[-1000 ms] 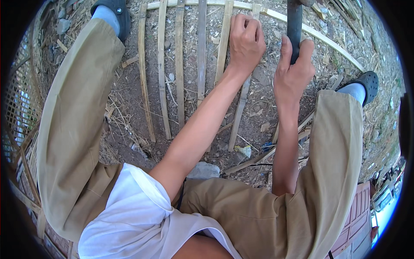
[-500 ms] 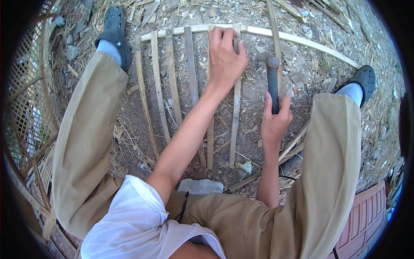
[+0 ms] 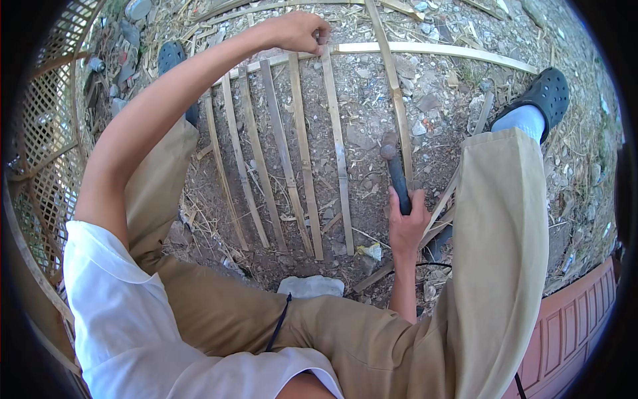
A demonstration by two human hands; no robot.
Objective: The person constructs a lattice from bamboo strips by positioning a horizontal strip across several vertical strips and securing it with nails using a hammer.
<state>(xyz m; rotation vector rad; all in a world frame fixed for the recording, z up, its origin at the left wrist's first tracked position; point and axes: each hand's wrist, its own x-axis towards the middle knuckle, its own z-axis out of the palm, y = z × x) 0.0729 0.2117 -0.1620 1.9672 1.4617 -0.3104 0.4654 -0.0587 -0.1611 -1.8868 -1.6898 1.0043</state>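
My left hand (image 3: 297,32) is over the far end of the row, its fingers pinched together beside the top of a narrow wooden slat (image 3: 337,136); what they hold, if anything, is too small to make out. Several such slats hang side by side from a long pale wooden strip (image 3: 425,48) that curves across the ground. In my right hand (image 3: 408,226) is a hammer (image 3: 399,179), gripped by its dark handle with the rusty round head pointing away from me. The hammer is held low, beside a longer wooden slat (image 3: 392,80) that crosses the pale strip on the right.
My legs spread either side, with dark clogs (image 3: 541,100) near the strip's right end. A woven lattice panel (image 3: 50,113) stands at the left. A pale stone block (image 3: 311,286) lies between my thighs. A reddish panelled board (image 3: 568,326) is at the lower right. Wood scraps litter the ground.
My left hand has moved left and away from me, off the slat tops it covered. My right hand and the hammer have come nearer and slightly left. The view has shifted a little.
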